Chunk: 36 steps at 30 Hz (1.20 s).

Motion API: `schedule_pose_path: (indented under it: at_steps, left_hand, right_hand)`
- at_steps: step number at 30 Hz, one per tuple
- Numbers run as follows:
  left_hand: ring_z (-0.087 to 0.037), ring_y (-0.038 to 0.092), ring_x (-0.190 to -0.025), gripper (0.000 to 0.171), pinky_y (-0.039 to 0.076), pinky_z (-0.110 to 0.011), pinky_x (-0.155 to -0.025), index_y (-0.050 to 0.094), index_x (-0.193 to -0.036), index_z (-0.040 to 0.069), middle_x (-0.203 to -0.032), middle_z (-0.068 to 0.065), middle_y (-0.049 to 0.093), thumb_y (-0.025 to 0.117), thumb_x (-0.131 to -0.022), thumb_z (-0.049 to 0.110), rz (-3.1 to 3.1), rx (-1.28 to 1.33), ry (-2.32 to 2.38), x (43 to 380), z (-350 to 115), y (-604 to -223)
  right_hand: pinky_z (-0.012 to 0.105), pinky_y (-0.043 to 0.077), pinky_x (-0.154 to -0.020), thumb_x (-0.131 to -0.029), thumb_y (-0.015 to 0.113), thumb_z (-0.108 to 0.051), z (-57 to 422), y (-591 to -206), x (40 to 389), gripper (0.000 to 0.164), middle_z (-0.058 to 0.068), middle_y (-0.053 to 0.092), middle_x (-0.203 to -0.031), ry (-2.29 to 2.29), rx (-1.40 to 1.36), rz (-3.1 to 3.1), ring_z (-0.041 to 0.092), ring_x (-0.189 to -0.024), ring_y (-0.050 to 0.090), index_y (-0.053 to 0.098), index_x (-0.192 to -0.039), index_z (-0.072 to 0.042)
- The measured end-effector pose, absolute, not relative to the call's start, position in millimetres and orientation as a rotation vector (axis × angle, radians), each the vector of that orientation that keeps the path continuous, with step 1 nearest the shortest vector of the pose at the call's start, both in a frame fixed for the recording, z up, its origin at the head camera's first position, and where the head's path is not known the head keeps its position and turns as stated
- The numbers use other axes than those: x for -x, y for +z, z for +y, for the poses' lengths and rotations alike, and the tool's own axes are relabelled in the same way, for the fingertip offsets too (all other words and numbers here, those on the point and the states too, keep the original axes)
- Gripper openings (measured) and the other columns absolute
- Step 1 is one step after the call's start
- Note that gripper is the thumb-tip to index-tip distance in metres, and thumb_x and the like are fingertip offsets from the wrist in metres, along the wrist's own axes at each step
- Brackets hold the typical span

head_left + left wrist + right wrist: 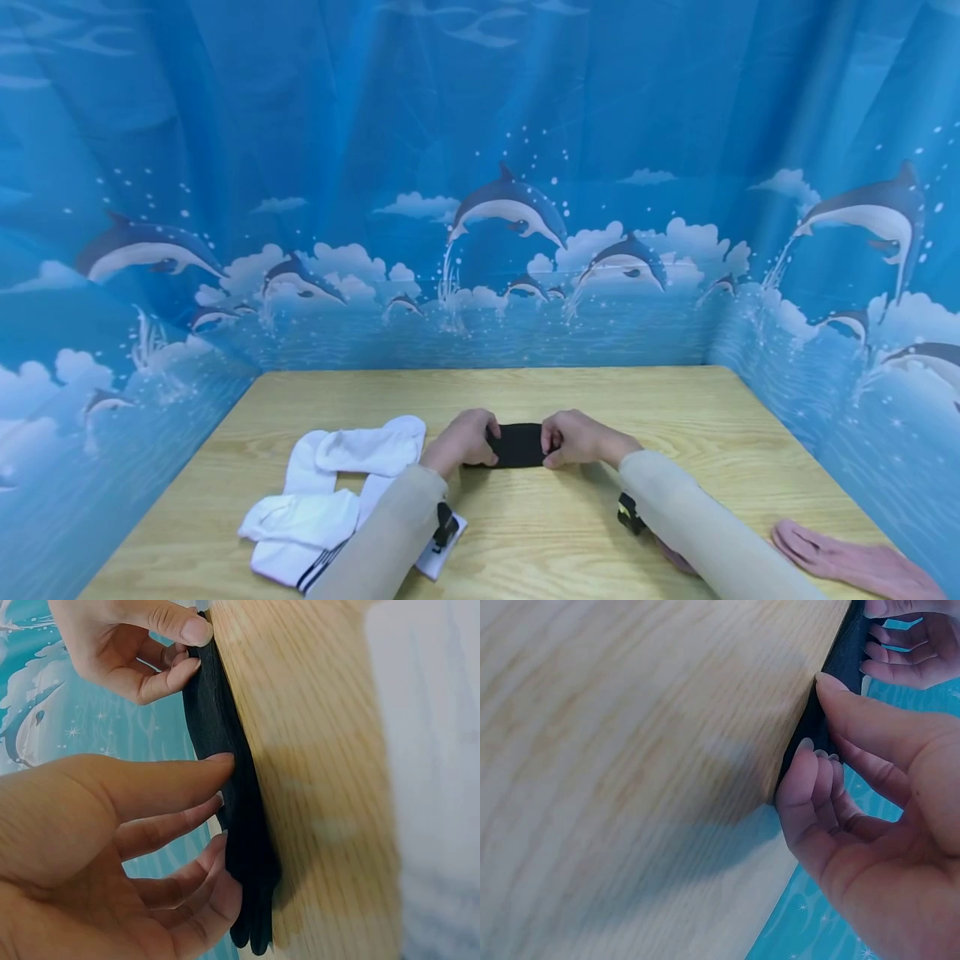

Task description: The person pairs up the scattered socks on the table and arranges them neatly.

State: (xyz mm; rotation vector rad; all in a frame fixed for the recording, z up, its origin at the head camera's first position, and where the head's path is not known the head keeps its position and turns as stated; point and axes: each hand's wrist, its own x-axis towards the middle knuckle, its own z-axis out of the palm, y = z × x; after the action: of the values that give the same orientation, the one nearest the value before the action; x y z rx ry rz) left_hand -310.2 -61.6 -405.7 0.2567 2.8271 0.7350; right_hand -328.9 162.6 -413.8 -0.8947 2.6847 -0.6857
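Observation:
A folded black sock (519, 446) lies crosswise on the wooden table in front of me. My left hand (468, 437) holds its left end, thumb at the near edge and fingers at the far one. At the opposite end my right hand (579, 437) grips the fabric between thumb and curled fingers. In the left wrist view the black sock (229, 795) looks flat and layered, with two loose folds past the left fingers. The right wrist view shows the right hand (900, 787) on the dark edge, partly covering it.
Several white socks (371, 450), some with black stripes, lie in a loose group on the left, partly behind the left forearm. A pink sock (855, 558) rests at the front right; another pink piece (675, 557) shows under the right forearm. A dolphin-print curtain (480, 333) surrounds the table (637, 396).

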Motion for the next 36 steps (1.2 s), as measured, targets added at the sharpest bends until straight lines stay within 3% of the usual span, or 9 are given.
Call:
schedule_pose_path:
  at_steps: [13,21,27,36]
  left_hand:
    - [-0.03,0.062,-0.112,0.028,0.052,-0.046,-0.102,0.07,-0.101,0.009,-0.117,-0.014,0.068,0.087,-0.079,0.007,2.864,-0.29,0.733,313.3,-60.1,-408.6]
    - [-0.028,0.062,-0.105,0.027,0.055,-0.045,-0.095,0.07,-0.101,0.007,-0.114,-0.012,0.068,0.084,-0.079,0.003,2.886,-0.322,0.726,310.0,-56.2,-407.2]
    - [-0.029,0.064,-0.113,0.023,0.057,-0.046,-0.096,0.071,-0.108,0.007,-0.12,-0.011,0.068,0.079,-0.086,0.005,2.886,-0.425,0.8,304.6,-48.6,-395.3]
    - [-0.022,0.063,-0.1,0.021,0.056,-0.041,-0.083,0.071,-0.11,0.01,-0.11,-0.007,0.068,0.077,-0.09,0.009,2.8,-0.528,0.884,288.8,-21.3,-381.6]
  right_hand:
    - [0.024,0.046,-0.071,-0.086,0.082,-0.011,162.8,-412.9,330.1,0.016,0.001,0.064,-0.083,-0.665,0.898,2.689,0.007,-0.076,0.051,0.066,-0.087,-0.009]
    - [0.028,0.049,-0.075,-0.093,0.075,-0.014,171.8,-405.2,324.4,0.011,0.001,0.065,-0.092,-0.722,0.898,2.609,0.01,-0.083,0.057,0.068,-0.099,-0.008]
    - [0.026,0.055,-0.075,-0.099,0.067,-0.015,198.8,-384.2,310.8,0.017,0.005,0.069,-0.099,-0.807,0.951,2.555,0.016,-0.088,0.067,0.068,-0.11,-0.002]
    - [0.023,0.054,-0.067,-0.1,0.065,-0.015,253.3,-369.4,278.7,0.015,0.001,0.069,-0.095,-0.736,0.999,2.613,0.007,-0.08,0.066,0.068,-0.108,-0.003]
